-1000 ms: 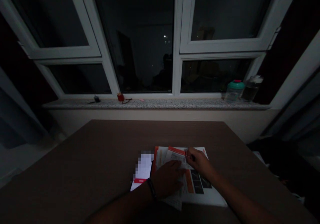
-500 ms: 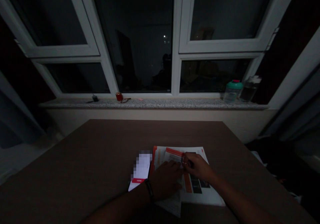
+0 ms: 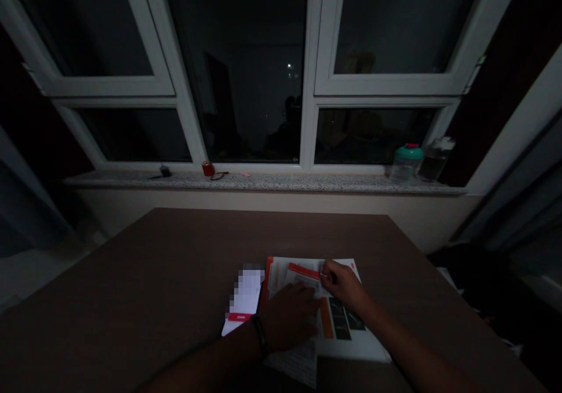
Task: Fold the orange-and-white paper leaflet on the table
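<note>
A printed booklet (image 3: pixel 369 346) with orange and dark picture blocks lies on the brown table. On top of it rests a loose printed sheet (image 3: pixel 304 271) with a red band along its upper edge; its lower part pokes out past the booklet. My left hand (image 3: pixel 292 315), wearing a dark wristband, lies flat across the sheet with fingers outstretched. My right hand (image 3: pixel 342 282) is closed in a pinch at the right end of the red band, seemingly on the sheet's edge. A lit phone (image 3: pixel 246 293) lies just left of the booklet.
The brown table (image 3: pixel 175 264) reaches toward a granite sill (image 3: pixel 281 182) under the window. On the sill stand a teal-lidded bottle (image 3: pixel 407 161), a clear bottle (image 3: pixel 434 159), a red can-like container (image 3: pixel 208 168) and a small dark bottle (image 3: pixel 165 171).
My right hand has shifted slightly up and left along the sheet's top edge. My left hand stays pressed on the paper. The whole view has moved a little.
</note>
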### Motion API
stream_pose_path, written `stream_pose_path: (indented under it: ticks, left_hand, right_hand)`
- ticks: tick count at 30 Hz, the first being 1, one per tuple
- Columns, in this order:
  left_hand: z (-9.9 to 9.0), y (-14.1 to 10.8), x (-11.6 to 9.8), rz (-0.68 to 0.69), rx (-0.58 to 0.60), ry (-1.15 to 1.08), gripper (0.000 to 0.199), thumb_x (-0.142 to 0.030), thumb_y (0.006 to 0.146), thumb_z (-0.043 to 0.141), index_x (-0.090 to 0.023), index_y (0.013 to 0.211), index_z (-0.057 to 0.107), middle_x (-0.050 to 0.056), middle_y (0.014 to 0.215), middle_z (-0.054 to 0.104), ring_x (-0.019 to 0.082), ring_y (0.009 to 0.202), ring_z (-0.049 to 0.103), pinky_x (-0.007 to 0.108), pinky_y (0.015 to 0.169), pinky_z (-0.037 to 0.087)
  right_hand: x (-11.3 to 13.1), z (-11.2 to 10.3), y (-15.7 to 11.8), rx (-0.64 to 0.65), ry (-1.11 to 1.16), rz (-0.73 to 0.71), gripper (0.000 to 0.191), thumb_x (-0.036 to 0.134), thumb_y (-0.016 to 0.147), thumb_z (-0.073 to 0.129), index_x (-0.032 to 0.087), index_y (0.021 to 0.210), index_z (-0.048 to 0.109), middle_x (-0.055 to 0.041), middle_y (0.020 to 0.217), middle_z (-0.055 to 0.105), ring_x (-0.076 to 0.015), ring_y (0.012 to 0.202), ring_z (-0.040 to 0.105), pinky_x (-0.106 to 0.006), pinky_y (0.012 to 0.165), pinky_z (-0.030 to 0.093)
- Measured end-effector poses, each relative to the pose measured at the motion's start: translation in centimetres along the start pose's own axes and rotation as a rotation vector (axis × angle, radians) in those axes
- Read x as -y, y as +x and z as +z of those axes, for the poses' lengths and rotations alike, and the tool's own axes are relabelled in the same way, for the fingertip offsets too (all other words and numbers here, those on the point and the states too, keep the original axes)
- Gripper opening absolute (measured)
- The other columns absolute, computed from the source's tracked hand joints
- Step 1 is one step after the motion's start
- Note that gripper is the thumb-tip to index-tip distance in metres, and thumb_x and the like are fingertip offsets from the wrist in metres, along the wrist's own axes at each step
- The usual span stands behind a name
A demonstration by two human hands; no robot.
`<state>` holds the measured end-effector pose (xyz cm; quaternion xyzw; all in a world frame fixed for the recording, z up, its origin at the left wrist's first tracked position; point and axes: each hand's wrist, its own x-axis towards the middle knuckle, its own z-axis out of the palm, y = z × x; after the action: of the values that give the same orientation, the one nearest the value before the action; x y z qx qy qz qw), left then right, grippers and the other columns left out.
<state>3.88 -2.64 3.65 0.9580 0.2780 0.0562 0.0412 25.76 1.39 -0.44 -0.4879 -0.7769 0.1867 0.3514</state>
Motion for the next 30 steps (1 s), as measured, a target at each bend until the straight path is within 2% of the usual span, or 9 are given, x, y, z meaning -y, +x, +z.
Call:
stream_pose_path:
  ticks: [6, 11, 14, 19, 22, 25, 30]
  left_hand:
    - [-0.1, 0.3, -0.1, 0.001, -0.009, 0.001, 0.055, -0.042, 0.083, 0.073, -0.023, 0.129, 0.049, 0.006, 0.128, 0.055, 0.028, 0.115, 0.049, 0.041, 0.096, 0.043]
    - [0.6, 0.0, 0.1, -0.032, -0.034, -0.047, 0.055, -0.041, 0.085, 0.07, -0.025, 0.133, 0.047, 0.007, 0.139, 0.048, 0.029, 0.127, 0.042, 0.043, 0.103, 0.038]
    - [0.6, -0.1, 0.1, -0.014, -0.039, -0.075, 0.056, -0.041, 0.087, 0.067, -0.024, 0.135, 0.046, 0.008, 0.146, 0.042, 0.028, 0.132, 0.037, 0.043, 0.107, 0.033]
    - [-0.4, -0.1, -0.1, 0.027, 0.017, -0.066, 0.056, -0.042, 0.087, 0.066, -0.02, 0.134, 0.045, 0.009, 0.137, 0.052, 0.027, 0.121, 0.049, 0.041, 0.1, 0.04]
    - [-0.7, 0.0, -0.4, 0.052, 0.032, -0.029, 0.048, -0.04, 0.088, 0.066, -0.019, 0.127, 0.049, 0.008, 0.13, 0.056, 0.026, 0.116, 0.051, 0.039, 0.096, 0.042]
    - [-0.9, 0.1, -0.5, 0.051, 0.035, 0.001, 0.041, -0.04, 0.089, 0.065, -0.019, 0.122, 0.052, 0.007, 0.126, 0.057, 0.025, 0.113, 0.051, 0.038, 0.095, 0.042]
    - [-0.9, 0.2, -0.8, 0.042, 0.027, 0.018, 0.034, -0.039, 0.091, 0.062, -0.02, 0.117, 0.054, 0.006, 0.123, 0.058, 0.025, 0.113, 0.051, 0.037, 0.094, 0.041]
  right_hand:
    - [0.6, 0.1, -0.7, 0.109, 0.056, -0.091, 0.013, 0.01, 0.076, 0.055, 0.021, 0.073, 0.048, 0.0041, 0.068, 0.053, -0.013, 0.064, 0.052, -0.021, 0.06, 0.036]
    - [-0.2, -0.1, -0.1, -0.01, -0.012, -0.02, 0.014, 0.013, 0.079, 0.053, 0.021, 0.071, 0.045, 0.0035, 0.067, 0.051, -0.0132, 0.062, 0.05, -0.021, 0.058, 0.034]
    - [-0.5, -0.1, 0.0, -0.022, -0.022, 0.013, 0.012, 0.014, 0.08, 0.053, 0.021, 0.073, 0.046, 0.0034, 0.067, 0.053, -0.0131, 0.061, 0.051, -0.021, 0.057, 0.035]
    - [0.1, -0.3, -0.9, 0.096, 0.026, -0.043, 0.011, 0.014, 0.079, 0.056, 0.021, 0.075, 0.049, 0.0043, 0.065, 0.053, -0.0129, 0.06, 0.053, -0.021, 0.057, 0.036]
    - [0.6, -0.5, -1.2, 0.14, 0.013, -0.073, 0.013, 0.013, 0.077, 0.058, 0.021, 0.072, 0.049, 0.0047, 0.064, 0.052, -0.0129, 0.061, 0.052, -0.021, 0.058, 0.035]
    - [0.4, -0.5, -1.0, 0.11, -0.009, -0.074, 0.014, 0.012, 0.077, 0.056, 0.021, 0.071, 0.047, 0.0045, 0.066, 0.052, -0.0128, 0.062, 0.052, -0.021, 0.058, 0.035]
    - [-0.6, -0.1, -0.2, -0.016, -0.067, -0.013, 0.013, 0.011, 0.078, 0.052, 0.021, 0.072, 0.046, 0.003, 0.068, 0.053, -0.0137, 0.063, 0.052, -0.022, 0.059, 0.034]
